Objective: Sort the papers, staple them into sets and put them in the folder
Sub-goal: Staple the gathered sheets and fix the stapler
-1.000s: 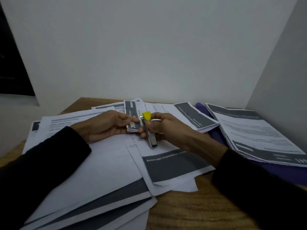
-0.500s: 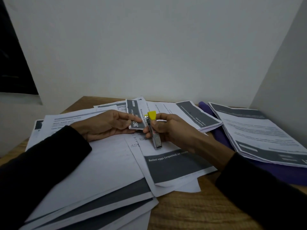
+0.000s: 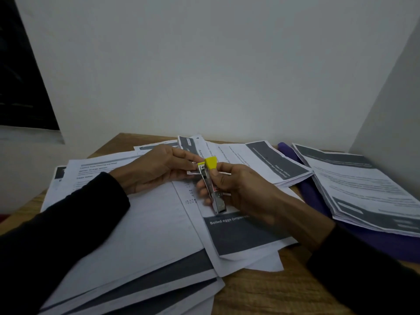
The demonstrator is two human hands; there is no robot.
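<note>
My left hand (image 3: pixel 156 169) pinches a small set of papers (image 3: pixel 188 144) with a dark header band by its near edge, lifted slightly off the desk. My right hand (image 3: pixel 243 189) grips a slim metal stapler (image 3: pixel 218 202) with a yellow tip, its nose at the edge of that set, right by my left fingertips. Whether the jaws enclose the paper is hidden by my fingers. A purple folder (image 3: pixel 314 197) lies at the right under a stack of printed sheets (image 3: pixel 363 189).
Loose sheets cover the wooden desk (image 3: pixel 261 292): a big pile (image 3: pixel 147 235) in front of me, a "Boiled eggs" sheet (image 3: pixel 245 237) under my right wrist, another stack (image 3: pixel 261 162) at the back. White walls close the back and right.
The stapler's yellow tip has moved up to the edge of the paper set, meeting my left fingertips. Both hands stay in much the same place.
</note>
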